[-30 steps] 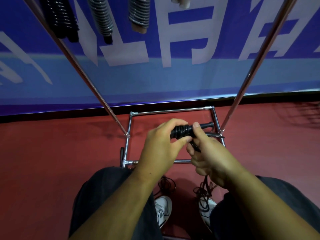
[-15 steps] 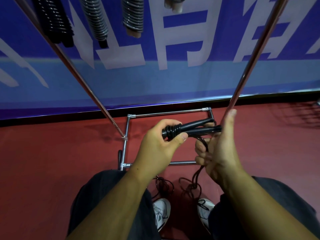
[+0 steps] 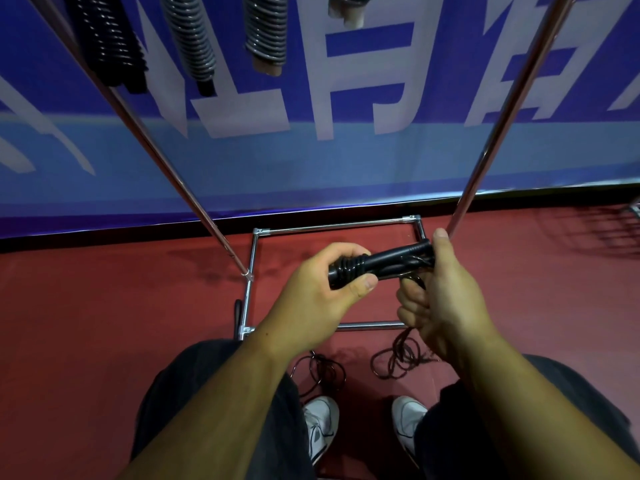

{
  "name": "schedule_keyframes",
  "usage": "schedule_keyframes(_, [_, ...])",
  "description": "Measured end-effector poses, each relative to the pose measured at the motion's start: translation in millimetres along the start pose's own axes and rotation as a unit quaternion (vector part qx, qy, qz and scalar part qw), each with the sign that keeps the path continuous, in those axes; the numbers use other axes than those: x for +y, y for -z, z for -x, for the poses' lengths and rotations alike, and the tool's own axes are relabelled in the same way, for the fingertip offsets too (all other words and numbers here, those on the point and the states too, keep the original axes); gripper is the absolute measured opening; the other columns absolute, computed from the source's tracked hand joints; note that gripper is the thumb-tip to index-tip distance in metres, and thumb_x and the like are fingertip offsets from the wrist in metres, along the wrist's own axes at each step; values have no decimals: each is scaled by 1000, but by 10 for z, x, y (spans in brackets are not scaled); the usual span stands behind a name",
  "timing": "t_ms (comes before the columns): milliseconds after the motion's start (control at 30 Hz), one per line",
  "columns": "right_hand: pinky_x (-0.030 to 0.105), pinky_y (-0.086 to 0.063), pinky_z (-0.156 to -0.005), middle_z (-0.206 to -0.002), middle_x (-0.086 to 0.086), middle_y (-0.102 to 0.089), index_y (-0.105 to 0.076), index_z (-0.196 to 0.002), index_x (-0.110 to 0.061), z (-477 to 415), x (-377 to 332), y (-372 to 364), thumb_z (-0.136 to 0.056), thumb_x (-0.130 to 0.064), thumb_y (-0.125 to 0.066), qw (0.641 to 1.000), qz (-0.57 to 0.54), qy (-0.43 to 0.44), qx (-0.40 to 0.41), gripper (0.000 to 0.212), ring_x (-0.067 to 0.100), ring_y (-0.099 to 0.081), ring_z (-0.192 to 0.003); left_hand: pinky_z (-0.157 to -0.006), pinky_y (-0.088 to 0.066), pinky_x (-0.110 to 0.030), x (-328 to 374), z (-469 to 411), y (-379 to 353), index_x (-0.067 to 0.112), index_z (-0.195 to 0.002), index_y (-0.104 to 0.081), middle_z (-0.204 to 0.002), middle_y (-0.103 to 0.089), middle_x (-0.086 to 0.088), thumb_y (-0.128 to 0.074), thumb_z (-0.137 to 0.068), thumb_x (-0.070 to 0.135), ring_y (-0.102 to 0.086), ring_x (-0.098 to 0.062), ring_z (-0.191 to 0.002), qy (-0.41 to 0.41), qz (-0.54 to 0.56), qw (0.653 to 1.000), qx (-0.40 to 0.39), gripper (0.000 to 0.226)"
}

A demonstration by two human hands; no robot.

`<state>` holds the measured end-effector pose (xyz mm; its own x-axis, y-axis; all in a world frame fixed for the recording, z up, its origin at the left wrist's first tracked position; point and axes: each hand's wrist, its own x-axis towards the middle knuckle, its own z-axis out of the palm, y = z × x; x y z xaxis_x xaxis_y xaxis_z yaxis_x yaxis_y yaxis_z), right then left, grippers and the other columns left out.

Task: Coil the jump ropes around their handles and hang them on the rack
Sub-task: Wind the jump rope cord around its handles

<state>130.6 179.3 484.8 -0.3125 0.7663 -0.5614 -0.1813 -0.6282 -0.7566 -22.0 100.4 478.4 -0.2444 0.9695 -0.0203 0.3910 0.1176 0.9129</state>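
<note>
The person holds a pair of black handles (image 3: pixel 391 258) level above the rack (image 3: pixel 339 227)'s floor frame, in front of its two slanting poles. The left hand (image 3: pixel 311 299) grips the handles' left end, fingers and thumb curled round the few turns of rope already wound there. The right hand (image 3: pixel 450 306) holds the other end: its thumb stands straight against the handle tips while its fingers curl round the rope (image 3: pixel 398 358). The rope drops from this hand into a loose tangle on the red floor (image 3: pixel 104 323), on the near side of the rack's frame, just ahead of the white shoes (image 3: pixel 320 424). Coiled ropes (image 3: pixel 194 39) hang high on the rack, in front of a blue banner (image 3: pixel 311 168).
</note>
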Motion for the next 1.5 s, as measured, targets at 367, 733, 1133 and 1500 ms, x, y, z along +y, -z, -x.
schedule_keyframes(367, [25,-11,-49,-50,1,-20,-57,-72,-18,-64,39,-3,-98,-68,-41,995,41,88,-4,58,10,-15,-41,-76,-55,-24,9,7,-78,21,-115,-62,-93,-72,-9,-65,-101,19,-63,-8,-73,28,77,996,-46,15])
schedule_keyframes(733, [24,-11,-47,-49,-1,-17,-47,-72,-19,-93,35,35,-102,-49,-51,994,32,83,-67,43,8,-14,-41,-73,-52,-26,4,0,-18,30,-128,-61,-79,-69,-4,-63,-101,14,-62,-15,-68,15,149,987,-62,31])
schedule_keyframes(1133, [22,-16,-45,-51,-6,-34,-67,-101,-9,-102,169,-26,-90,-80,-35,974,194,67,-100,79,10,-20,-44,-68,-49,-24,-90,-77,13,25,-120,-63,-72,-65,5,-61,-103,15,-57,-13,-63,33,146,988,30,20])
schedule_keyframes(1500, [21,-13,-44,-52,-4,-22,-47,-70,-16,64,196,-117,-104,-41,-42,967,217,-26,-133,43,12,-15,-42,-73,-42,-9,-29,-21,-96,32,-117,-58,-92,-66,17,-64,-101,21,-61,2,-84,0,-27,998,57,21])
